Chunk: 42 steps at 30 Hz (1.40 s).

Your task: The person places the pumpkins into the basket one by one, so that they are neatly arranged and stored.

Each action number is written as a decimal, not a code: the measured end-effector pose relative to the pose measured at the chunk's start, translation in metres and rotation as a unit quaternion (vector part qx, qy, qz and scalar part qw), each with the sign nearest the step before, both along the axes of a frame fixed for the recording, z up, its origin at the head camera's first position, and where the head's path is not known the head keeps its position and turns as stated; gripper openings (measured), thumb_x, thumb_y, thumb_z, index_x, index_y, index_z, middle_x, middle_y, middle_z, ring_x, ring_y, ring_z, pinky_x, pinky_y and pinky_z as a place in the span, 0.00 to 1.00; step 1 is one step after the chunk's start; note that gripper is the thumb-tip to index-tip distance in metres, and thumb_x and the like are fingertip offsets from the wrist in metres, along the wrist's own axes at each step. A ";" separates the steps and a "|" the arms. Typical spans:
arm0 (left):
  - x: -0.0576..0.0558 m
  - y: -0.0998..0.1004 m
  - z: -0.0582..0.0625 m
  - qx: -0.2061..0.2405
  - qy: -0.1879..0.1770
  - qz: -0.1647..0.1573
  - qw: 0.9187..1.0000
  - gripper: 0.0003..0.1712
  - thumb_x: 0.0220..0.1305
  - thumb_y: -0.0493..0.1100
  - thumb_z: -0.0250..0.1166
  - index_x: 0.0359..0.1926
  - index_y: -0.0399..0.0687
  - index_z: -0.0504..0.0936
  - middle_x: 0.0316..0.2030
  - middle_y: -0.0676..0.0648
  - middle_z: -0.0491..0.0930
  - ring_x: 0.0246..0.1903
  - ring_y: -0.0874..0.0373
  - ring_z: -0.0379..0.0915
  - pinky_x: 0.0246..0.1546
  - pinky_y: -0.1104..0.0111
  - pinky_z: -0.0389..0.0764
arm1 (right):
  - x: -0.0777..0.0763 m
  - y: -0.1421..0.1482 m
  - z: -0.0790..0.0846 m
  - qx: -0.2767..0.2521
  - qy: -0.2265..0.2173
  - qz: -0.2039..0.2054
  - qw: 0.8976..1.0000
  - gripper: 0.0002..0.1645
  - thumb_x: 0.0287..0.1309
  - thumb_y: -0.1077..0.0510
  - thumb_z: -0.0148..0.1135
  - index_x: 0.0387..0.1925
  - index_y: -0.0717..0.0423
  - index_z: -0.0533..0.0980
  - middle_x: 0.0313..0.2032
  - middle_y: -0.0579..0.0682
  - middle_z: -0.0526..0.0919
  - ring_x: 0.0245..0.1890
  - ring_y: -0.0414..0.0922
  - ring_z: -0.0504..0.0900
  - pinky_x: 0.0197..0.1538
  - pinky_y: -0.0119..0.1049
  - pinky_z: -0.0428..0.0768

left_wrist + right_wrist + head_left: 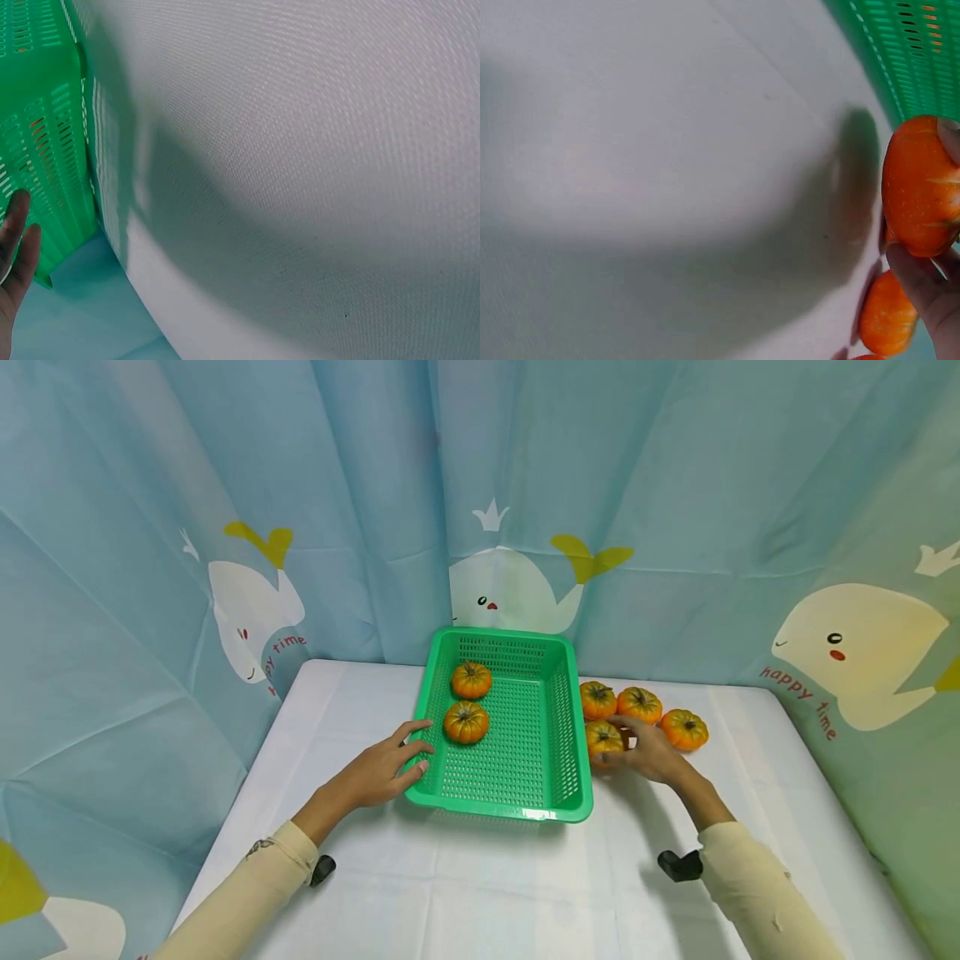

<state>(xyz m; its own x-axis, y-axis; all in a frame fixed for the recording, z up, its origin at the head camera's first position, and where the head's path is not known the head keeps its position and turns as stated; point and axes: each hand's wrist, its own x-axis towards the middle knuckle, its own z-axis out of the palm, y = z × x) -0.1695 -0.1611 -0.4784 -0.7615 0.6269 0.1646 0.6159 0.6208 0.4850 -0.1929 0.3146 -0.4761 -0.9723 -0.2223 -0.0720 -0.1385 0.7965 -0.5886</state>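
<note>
Only head view: two whole pumpkins (466,724) inside basket (517,747).

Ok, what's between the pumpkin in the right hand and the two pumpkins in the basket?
The basket's right wall and a bare stretch of its floor; the head view shows this.

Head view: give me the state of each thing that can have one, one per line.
Green basket: upright, open-topped, two pumpkins inside.
Rear inside pumpkin: unheld, toward the left wall.
Front inside pumpkin: unheld, also toward the left.
Held pumpkin: gripped, outside the basket.
Three other pumpkins: unheld, right of the basket.
Left hand: fingers spread at the basket's left rim.
Right hand: gripping one pumpkin.
Curtain: hanging, creased.
</note>
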 end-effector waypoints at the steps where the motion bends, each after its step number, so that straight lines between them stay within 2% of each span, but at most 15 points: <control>1: 0.000 0.000 0.000 0.000 0.000 0.000 1.000 0.22 0.78 0.54 0.52 0.60 0.48 0.79 0.75 0.48 0.58 0.57 0.48 0.78 0.51 0.52 0.80 | 0.000 0.000 0.002 -0.002 -0.001 0.000 1.000 0.45 0.54 0.48 0.75 0.68 0.65 0.68 0.60 0.69 0.75 0.58 0.67 0.74 0.55 0.62 0.76; 10: 0.000 -0.001 0.000 -0.002 -0.003 0.002 1.000 0.22 0.78 0.54 0.52 0.60 0.48 0.79 0.75 0.48 0.57 0.57 0.48 0.78 0.52 0.51 0.80 | 0.001 0.006 0.025 -0.012 0.002 -0.009 1.000 0.46 0.57 0.48 0.73 0.70 0.65 0.65 0.62 0.71 0.72 0.60 0.66 0.72 0.56 0.64 0.75; 18: -0.001 -0.002 0.000 -0.004 -0.004 0.000 1.000 0.22 0.77 0.54 0.52 0.60 0.48 0.79 0.75 0.49 0.57 0.59 0.48 0.77 0.53 0.52 0.80 | 0.001 0.006 0.053 -0.023 0.028 -0.020 0.999 0.43 0.58 0.44 0.72 0.68 0.59 0.68 0.62 0.67 0.74 0.57 0.63 0.75 0.53 0.56 0.78; 24: -0.002 -0.002 -0.001 -0.006 -0.009 -0.001 1.000 0.22 0.77 0.54 0.52 0.61 0.49 0.79 0.75 0.49 0.57 0.59 0.48 0.77 0.54 0.52 0.80 | -0.005 -0.001 0.072 -0.039 0.026 -0.018 0.999 0.43 0.60 0.43 0.70 0.69 0.59 0.66 0.63 0.66 0.73 0.60 0.64 0.74 0.55 0.57 0.78; 31: -0.002 -0.001 -0.001 -0.006 -0.007 -0.003 1.000 0.22 0.78 0.54 0.52 0.60 0.49 0.79 0.76 0.49 0.57 0.58 0.48 0.78 0.52 0.52 0.80 | -0.011 -0.017 0.088 -0.121 -0.011 -0.003 0.993 0.44 0.60 0.51 0.72 0.72 0.56 0.63 0.64 0.65 0.70 0.57 0.61 0.75 0.45 0.34 0.83; 33: -0.002 -0.001 -0.001 -0.006 -0.006 -0.003 1.000 0.22 0.77 0.54 0.52 0.60 0.49 0.79 0.75 0.49 0.57 0.58 0.48 0.78 0.52 0.52 0.80 | -0.013 -0.024 0.091 -0.128 -0.016 -0.003 0.992 0.43 0.60 0.50 0.72 0.72 0.54 0.64 0.64 0.63 0.70 0.58 0.59 0.74 0.45 0.35 0.82; 39: -0.002 -0.001 -0.001 -0.008 -0.005 -0.004 1.000 0.22 0.77 0.55 0.52 0.60 0.49 0.79 0.75 0.49 0.57 0.58 0.48 0.78 0.52 0.52 0.80 | -0.019 -0.041 0.101 -0.102 -0.016 0.007 0.995 0.43 0.57 0.43 0.74 0.70 0.48 0.67 0.61 0.58 0.74 0.57 0.57 0.75 0.46 0.41 0.81; 42: -0.003 -0.001 -0.001 -0.009 -0.003 -0.005 1.000 0.22 0.77 0.55 0.52 0.60 0.49 0.79 0.75 0.49 0.57 0.58 0.48 0.78 0.52 0.53 0.81 | -0.024 -0.048 0.104 -0.095 -0.022 0.007 0.995 0.45 0.55 0.39 0.74 0.70 0.45 0.67 0.62 0.58 0.74 0.60 0.57 0.74 0.50 0.45 0.80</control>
